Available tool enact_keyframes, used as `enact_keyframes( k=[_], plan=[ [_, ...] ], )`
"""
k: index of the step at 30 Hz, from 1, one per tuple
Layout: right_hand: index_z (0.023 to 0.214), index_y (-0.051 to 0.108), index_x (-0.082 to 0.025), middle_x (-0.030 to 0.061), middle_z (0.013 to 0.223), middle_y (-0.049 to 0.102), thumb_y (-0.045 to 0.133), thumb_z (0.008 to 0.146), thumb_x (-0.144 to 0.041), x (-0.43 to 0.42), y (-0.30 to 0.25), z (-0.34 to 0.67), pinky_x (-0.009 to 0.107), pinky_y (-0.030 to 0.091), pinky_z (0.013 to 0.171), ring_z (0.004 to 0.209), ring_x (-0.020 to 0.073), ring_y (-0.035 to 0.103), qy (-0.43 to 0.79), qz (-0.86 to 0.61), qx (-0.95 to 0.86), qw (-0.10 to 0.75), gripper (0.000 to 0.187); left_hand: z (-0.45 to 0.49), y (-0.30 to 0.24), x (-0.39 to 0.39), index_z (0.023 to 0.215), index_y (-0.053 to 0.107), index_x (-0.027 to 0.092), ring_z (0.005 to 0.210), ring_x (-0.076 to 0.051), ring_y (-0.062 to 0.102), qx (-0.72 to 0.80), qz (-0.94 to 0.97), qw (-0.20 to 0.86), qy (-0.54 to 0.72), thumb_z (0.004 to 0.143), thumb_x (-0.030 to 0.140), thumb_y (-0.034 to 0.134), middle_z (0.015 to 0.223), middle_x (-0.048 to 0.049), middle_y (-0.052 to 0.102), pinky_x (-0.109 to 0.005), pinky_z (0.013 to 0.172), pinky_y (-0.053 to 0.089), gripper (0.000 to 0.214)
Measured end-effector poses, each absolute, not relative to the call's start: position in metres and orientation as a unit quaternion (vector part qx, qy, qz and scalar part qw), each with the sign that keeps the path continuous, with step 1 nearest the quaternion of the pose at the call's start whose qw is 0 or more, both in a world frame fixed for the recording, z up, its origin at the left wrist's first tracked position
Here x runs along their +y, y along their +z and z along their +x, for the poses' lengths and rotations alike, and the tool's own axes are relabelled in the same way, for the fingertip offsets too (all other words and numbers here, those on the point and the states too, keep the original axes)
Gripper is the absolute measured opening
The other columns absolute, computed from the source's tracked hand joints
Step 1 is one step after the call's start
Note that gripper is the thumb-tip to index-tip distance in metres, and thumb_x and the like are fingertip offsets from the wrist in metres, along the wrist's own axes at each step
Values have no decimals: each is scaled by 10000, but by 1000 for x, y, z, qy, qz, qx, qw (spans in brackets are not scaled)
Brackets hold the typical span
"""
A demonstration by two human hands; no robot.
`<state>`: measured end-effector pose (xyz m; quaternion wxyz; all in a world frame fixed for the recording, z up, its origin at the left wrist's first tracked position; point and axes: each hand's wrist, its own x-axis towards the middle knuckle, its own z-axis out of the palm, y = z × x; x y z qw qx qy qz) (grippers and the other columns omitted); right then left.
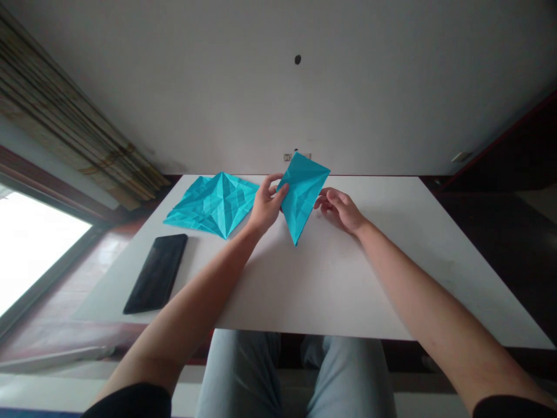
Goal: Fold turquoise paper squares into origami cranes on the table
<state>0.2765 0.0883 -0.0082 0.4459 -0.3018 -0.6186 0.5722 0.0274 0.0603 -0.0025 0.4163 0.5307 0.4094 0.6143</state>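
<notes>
A folded sheet of turquoise paper point(303, 186), kite-shaped with a point toward me, is held up above the table. My left hand point(266, 203) grips its left corner, thumb on the front face and fingers behind. Close to the paper's lower right edge is my right hand point(340, 210), its fingers loosely curled and partly apart, with nothing seen in it. Whether its fingertips touch the paper's edge I cannot tell. Left of my left hand, creased turquoise paper sheets point(217, 203) lie spread on the table, covered with fold lines.
A black tablet-like slab point(156, 274) lies on the white table point(313, 290) at the left. Behind the table rises a pale wall point(369, 104) with sockets. A curtain point(87, 116) and a bright window are at the left. My legs are under the table's near edge.
</notes>
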Motion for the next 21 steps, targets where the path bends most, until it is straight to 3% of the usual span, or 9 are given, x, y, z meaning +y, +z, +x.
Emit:
enact_keyframes(
  k=[6, 11, 14, 17, 19, 21],
  plan=[
    [849, 729, -240, 26, 763, 751, 971, 770, -808, 86, -8, 271, 370, 600, 678, 674, 193, 664, 552, -334, -652, 399, 622, 28, 1, 54, 1166, 849, 207, 773, -152, 679, 404, 615, 392, 552, 945, 654, 858, 1038, -57, 837, -250, 665, 572, 499],
    [959, 782, -232, 37, 824, 778, 978, 764, -773, 90, -11, 272, 406, 607, 720, 759, 239, 705, 543, -351, -625, 437, 608, 29, 10, 44, 1181, 887, 182, 865, -179, 722, 397, 647, 413, 504, 1038, 770, 701, 1041, -86, 849, -265, 741, 607, 633],
    [979, 786, -237, 35, 847, 791, 992, 750, -746, 91, -13, 273, 406, 602, 738, 773, 241, 709, 547, -344, -627, 435, 594, 32, 8, 45, 1110, 875, 171, 805, -163, 705, 408, 633, 404, 519, 955, 784, 806, 1018, -87, 841, -262, 702, 591, 637],
    [1184, 790, -300, 15, 936, 832, 974, 783, -725, 90, -13, 275, 394, 615, 795, 859, 248, 751, 542, -336, -619, 457, 613, 31, 2, 50, 1210, 839, 196, 706, -122, 674, 438, 597, 369, 562, 840, 649, 974, 970, -43, 808, -239, 643, 551, 600],
    [1451, 725, -408, 7, 1129, 876, 933, 851, -696, 88, -11, 278, 400, 626, 890, 1026, 263, 797, 542, -331, -610, 474, 698, 28, -1, 54, 1281, 814, 200, 682, -120, 682, 464, 566, 349, 585, 847, 588, 984, 926, -26, 788, -236, 628, 543, 607],
    [1613, 635, -502, 7, 1380, 856, 885, 916, -671, 86, -7, 280, 436, 619, 1018, 1236, 282, 792, 541, -321, -618, 473, 760, 25, -4, 57, 1236, 822, 183, 686, -132, 693, 484, 547, 350, 587, 865, 583, 969, 913, -40, 795, -245, 625, 549, 565]
  ],
)
